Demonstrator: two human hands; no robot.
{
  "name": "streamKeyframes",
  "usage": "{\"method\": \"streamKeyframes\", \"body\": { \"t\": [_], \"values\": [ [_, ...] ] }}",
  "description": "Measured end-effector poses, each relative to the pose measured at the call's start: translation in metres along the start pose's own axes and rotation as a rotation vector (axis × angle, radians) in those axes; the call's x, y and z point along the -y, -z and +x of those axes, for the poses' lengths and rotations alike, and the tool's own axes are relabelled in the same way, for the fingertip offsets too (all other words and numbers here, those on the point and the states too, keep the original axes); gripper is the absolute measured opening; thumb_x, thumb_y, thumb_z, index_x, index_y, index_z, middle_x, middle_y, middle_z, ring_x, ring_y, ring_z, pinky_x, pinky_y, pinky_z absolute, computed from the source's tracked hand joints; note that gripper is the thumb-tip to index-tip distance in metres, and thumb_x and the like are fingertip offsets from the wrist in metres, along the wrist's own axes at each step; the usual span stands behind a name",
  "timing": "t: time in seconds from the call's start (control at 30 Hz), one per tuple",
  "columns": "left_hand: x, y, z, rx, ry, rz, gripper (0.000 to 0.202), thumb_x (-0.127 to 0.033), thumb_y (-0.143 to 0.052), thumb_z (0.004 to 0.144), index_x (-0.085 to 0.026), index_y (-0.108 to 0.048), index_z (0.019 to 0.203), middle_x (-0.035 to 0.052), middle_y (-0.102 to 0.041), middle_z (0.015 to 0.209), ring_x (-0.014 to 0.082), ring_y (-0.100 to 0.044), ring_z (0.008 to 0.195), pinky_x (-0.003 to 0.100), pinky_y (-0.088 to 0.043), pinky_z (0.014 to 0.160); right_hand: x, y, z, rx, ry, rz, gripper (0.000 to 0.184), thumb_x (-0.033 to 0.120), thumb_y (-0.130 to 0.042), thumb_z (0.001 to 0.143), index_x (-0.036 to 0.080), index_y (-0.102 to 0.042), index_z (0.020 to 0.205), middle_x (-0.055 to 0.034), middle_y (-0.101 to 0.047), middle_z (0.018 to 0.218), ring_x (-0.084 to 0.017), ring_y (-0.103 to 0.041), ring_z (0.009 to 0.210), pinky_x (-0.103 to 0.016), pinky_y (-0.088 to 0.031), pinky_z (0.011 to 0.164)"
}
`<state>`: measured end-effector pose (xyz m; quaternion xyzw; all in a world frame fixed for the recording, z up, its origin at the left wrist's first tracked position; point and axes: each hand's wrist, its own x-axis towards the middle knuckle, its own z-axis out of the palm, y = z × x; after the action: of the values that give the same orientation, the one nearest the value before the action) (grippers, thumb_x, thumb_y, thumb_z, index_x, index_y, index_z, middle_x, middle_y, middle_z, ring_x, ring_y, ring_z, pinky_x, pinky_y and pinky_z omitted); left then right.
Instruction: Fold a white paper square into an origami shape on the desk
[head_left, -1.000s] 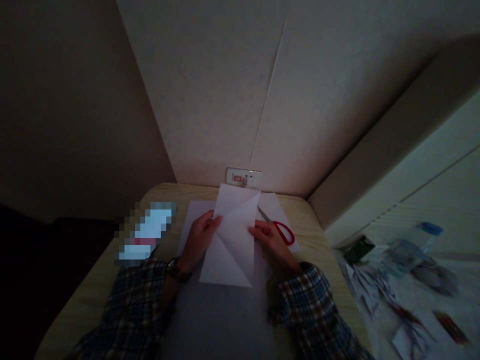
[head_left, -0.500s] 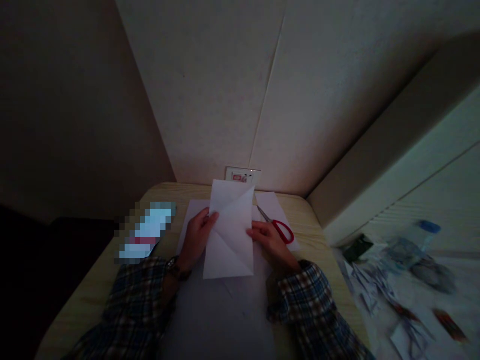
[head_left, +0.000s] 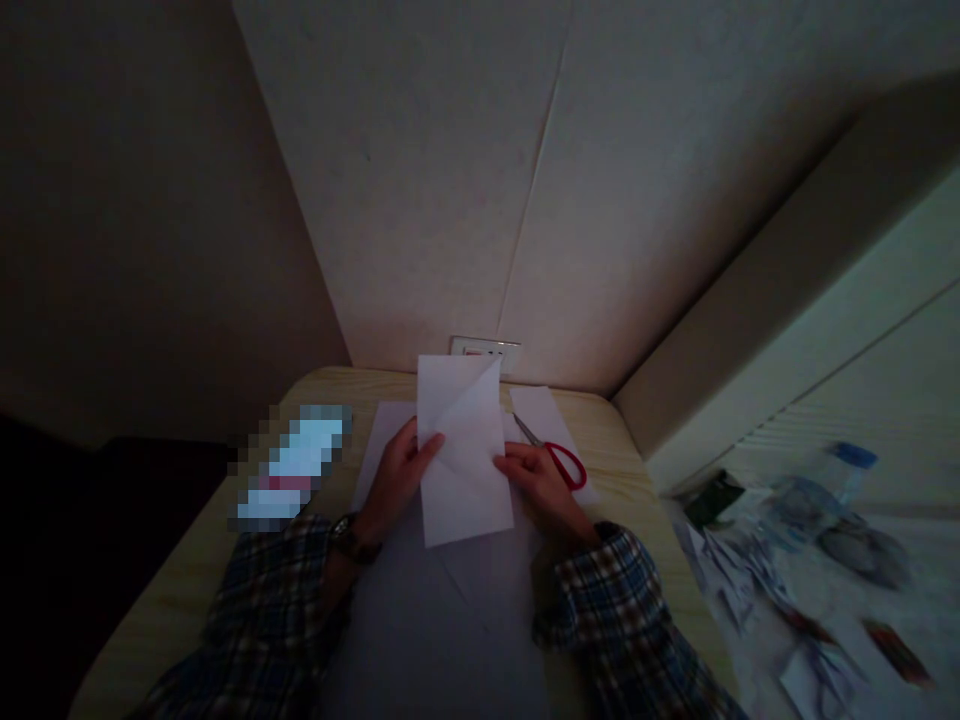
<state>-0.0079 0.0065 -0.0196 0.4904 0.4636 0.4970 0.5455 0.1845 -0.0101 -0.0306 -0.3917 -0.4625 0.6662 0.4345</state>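
A white sheet of paper (head_left: 463, 450) with a diagonal fold is held up over the wooden table (head_left: 187, 560). My left hand (head_left: 397, 475) pinches its left edge, thumb on top. On the sheet's right edge, my right hand (head_left: 536, 478) grips with closed fingers. Both arms wear plaid sleeves, and a watch sits on the left wrist. Red-handled scissors (head_left: 555, 455) lie just right of my right hand on other white sheets (head_left: 450, 610) spread on the table.
A blurred-out object (head_left: 292, 465) lies at the table's left. A wall socket (head_left: 484, 349) sits behind the paper. To the right, off the table, lie paper scraps (head_left: 750, 590) and a plastic bottle (head_left: 814, 490). Walls close in on the table's left, back and right.
The folded sheet has turned in my hands from a slanted position to nearly upright and shifted slightly left. Both hands kept their grip on its edges.
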Motion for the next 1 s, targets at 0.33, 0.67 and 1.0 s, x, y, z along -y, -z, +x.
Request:
{"method": "streamKeyframes", "body": {
  "t": [0.33, 0.67, 1.0],
  "values": [
    [-0.009, 0.002, -0.002, -0.083, 0.038, -0.126, 0.049, -0.044, -0.066, 0.069, -0.015, -0.053, 0.106, 0.0053, -0.068, 0.084, 0.0174, -0.063, 0.065, 0.023, -0.046, 0.053, 0.009, 0.000, 0.001, -0.093, 0.155, 0.023, 0.047, 0.026, -0.064, 0.075, 0.028, -0.054, 0.120, -0.0014, -0.068, 0.087, -0.014, -0.061, 0.073, -0.025, -0.046, 0.065],
    [-0.005, 0.001, 0.000, -0.160, -0.015, -0.158, 0.045, -0.037, -0.066, 0.070, -0.015, -0.052, 0.107, 0.0073, -0.067, 0.093, 0.0200, -0.064, 0.075, 0.025, -0.049, 0.057, 0.018, -0.005, -0.006, 0.013, 0.148, 0.038, 0.056, 0.042, -0.059, 0.077, 0.029, -0.043, 0.129, -0.0055, -0.064, 0.105, -0.021, -0.062, 0.089, -0.034, -0.049, 0.076],
    [-0.002, 0.005, 0.005, -0.309, -0.104, -0.107, 0.041, -0.034, -0.066, 0.069, -0.017, -0.051, 0.104, 0.0041, -0.065, 0.090, 0.0175, -0.062, 0.077, 0.025, -0.047, 0.063, 0.013, -0.012, -0.004, -0.024, 0.076, -0.340, 0.068, 0.030, -0.061, 0.078, 0.028, -0.029, 0.137, 0.0023, -0.065, 0.075, -0.016, -0.064, 0.073, -0.035, -0.049, 0.077]
  ]
}}
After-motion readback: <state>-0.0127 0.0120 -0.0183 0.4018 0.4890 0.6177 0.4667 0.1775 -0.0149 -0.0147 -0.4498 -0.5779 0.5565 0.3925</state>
